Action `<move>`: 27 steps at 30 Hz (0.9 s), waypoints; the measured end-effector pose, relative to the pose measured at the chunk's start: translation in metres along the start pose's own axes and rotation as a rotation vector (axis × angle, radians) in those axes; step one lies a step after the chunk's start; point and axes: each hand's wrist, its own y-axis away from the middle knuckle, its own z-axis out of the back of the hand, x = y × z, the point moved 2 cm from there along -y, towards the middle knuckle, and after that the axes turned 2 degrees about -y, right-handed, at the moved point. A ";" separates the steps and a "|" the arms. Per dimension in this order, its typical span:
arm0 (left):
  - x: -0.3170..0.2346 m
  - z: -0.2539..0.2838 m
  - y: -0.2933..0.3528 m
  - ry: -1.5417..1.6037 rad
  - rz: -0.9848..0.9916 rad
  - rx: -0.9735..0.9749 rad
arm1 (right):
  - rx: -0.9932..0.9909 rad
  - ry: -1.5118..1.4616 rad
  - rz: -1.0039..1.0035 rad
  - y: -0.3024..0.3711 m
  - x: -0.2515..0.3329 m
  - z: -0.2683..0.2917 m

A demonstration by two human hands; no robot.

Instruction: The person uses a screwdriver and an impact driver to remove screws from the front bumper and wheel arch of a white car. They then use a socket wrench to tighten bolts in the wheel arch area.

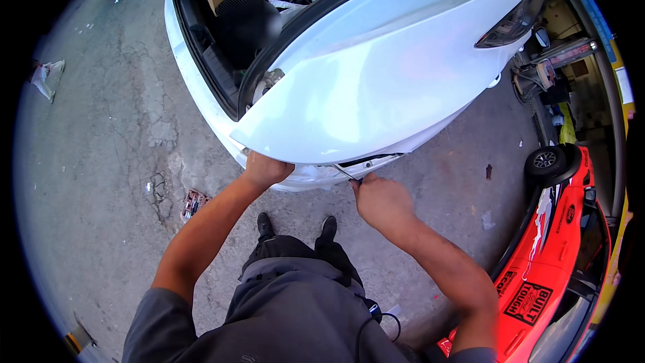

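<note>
White panel (396,87): bright, milky glare near 12 o'clock
Open boot (222,75): deep shadow, smudged pale patch, 11 o'clock
Concrete floor (114,154): soft, even light (bluish towards 9 o'clock)
Red car (552,255): bowed by distortion, 4 o'clock

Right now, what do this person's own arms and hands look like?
Short dark grey sleeves leave the left forearm and right forearm bare. The left hand and right hand are ungloved, with no watch or cable visible on either wrist.

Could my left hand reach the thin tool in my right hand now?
Probably yes: your left hand is at the edge of the white panel, close to the thin tool, and nothing visible stands between them.
</note>
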 end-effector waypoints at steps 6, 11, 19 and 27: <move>-0.003 0.004 -0.005 0.039 -0.023 0.069 | 0.221 -0.038 0.033 -0.024 -0.024 0.011; 0.002 -0.004 -0.001 -0.018 -0.069 0.028 | 0.166 -0.257 -0.092 -0.015 -0.040 -0.051; 0.000 -0.003 0.005 -0.013 -0.004 0.008 | 0.031 -0.621 -0.178 0.006 -0.014 -0.101; -0.001 0.001 0.010 0.047 0.035 -0.067 | 0.344 -1.529 -0.549 0.022 0.010 -0.139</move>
